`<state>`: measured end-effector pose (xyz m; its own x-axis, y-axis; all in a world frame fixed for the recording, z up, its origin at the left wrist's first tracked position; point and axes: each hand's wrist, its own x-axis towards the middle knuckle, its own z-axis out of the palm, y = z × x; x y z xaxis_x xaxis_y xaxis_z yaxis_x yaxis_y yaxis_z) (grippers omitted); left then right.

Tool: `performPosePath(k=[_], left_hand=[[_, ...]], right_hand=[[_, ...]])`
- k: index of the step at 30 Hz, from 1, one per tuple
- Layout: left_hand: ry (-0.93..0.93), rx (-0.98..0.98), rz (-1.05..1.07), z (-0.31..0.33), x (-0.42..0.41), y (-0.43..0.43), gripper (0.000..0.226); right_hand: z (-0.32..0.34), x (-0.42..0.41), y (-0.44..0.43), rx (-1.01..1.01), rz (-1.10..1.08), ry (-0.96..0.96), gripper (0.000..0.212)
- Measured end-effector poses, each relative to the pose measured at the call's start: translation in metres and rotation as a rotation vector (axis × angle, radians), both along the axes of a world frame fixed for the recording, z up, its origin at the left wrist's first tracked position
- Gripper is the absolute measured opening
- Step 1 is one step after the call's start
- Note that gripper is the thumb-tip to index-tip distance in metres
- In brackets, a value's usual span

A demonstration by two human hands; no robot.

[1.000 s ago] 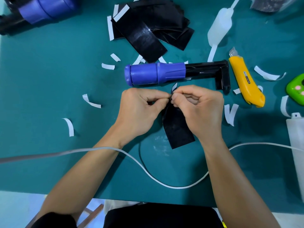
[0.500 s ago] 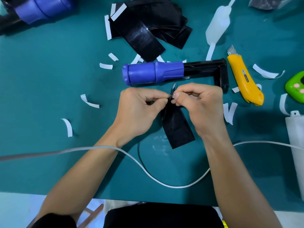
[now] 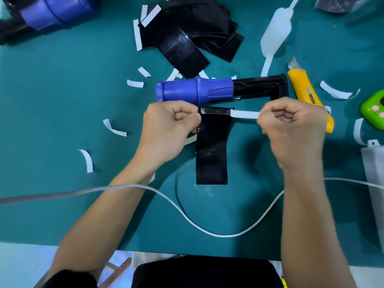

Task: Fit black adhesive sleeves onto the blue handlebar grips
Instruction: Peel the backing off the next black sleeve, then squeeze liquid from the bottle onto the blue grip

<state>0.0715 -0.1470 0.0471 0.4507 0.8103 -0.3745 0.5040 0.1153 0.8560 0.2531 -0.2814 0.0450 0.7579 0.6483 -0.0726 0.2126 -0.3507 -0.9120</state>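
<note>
Left hand (image 3: 168, 129): grip pinching the upper left corner of the black sleeve (image 3: 212, 154), which extends toward 6 o'clock over the green surface (image 3: 62, 121). Right hand (image 3: 291, 129): grip pinching the white backing strip (image 3: 245, 114), stretched toward 3 o'clock from the sleeve's top edge. Blue handle (image 3: 193, 92) lies just beside the sleeve at 12 o'clock.

Open left, crowded right
Open teal surface (image 3: 52, 113) lies left, dotted by paper strips (image 3: 135, 83); handlebar (image 3: 195, 91), utility knife (image 3: 301, 88) and white cable (image 3: 224, 235) hem the middle.
</note>
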Motion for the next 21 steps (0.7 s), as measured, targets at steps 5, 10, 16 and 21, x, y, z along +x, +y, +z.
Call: performPosePath(k=[5,10,16,21], left_hand=[[0.399,0.138,-0.263,0.008,-0.010,0.019,0.023],[0.571,0.205,-0.344,0.026,-0.021,0.032,0.021],[0.279,0.470,0.042,0.031,-0.041,0.052,0.019],[0.232,0.388,-0.215,0.005,-0.046,0.065,0.078]], right_hand=[[0.009,0.019,-0.018,-0.343,-0.018,-0.311,0.013],[0.016,0.024,-0.022,-0.381,0.029,-0.448,0.034],[0.036,0.066,0.015,-0.159,-0.036,-0.367,0.024],[0.026,0.087,0.079,-0.356,-0.032,-0.167,0.083]])
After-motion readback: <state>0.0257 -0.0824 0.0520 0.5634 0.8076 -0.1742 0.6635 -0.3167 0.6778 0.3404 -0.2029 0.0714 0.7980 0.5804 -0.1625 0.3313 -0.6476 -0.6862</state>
